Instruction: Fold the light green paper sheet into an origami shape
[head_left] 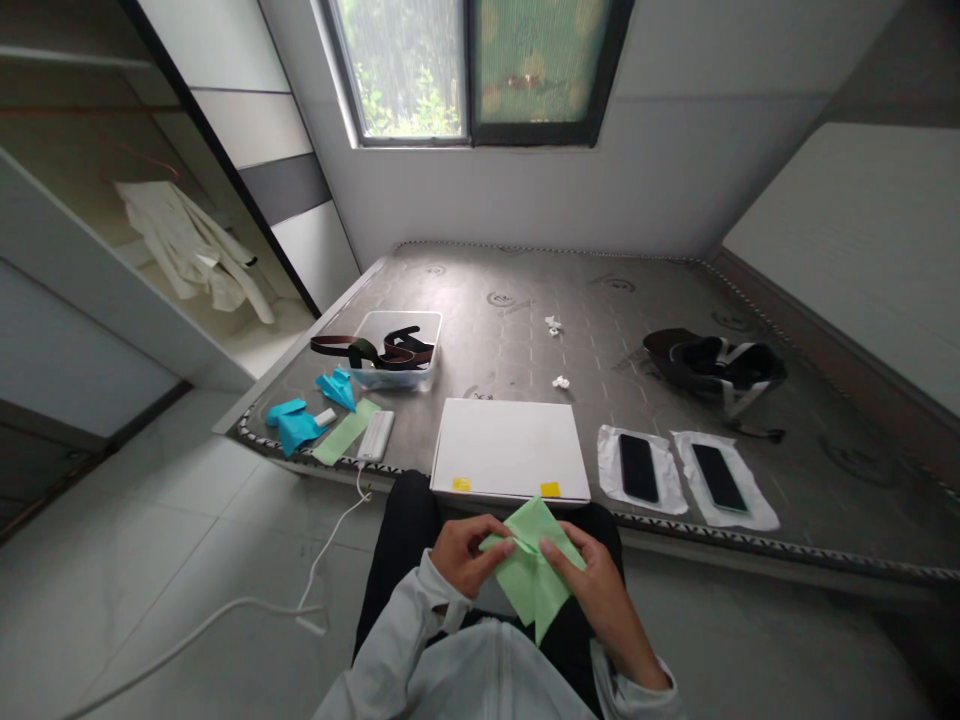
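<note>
A light green sheet of paper (pixel 534 570), partly folded, is held over my lap between both hands. My left hand (pixel 465 553) pinches its left side with thumb and fingers. My right hand (pixel 592 590) grips its right side, thumb on top near a crease. A white flat box (pixel 510 462) with two small yellow stickers lies on the bare mattress (pixel 525 320) just beyond my hands.
On the mattress: two black phones on white wrappers (pixel 639 468) (pixel 718 478), a dark headset (pixel 712 365), a clear tub with straps (pixel 396 350), blue folded papers (pixel 296 425), a green paper strip (pixel 345 433), a white power bank (pixel 375 435) with its cable trailing onto the floor. An open wardrobe stands at the left.
</note>
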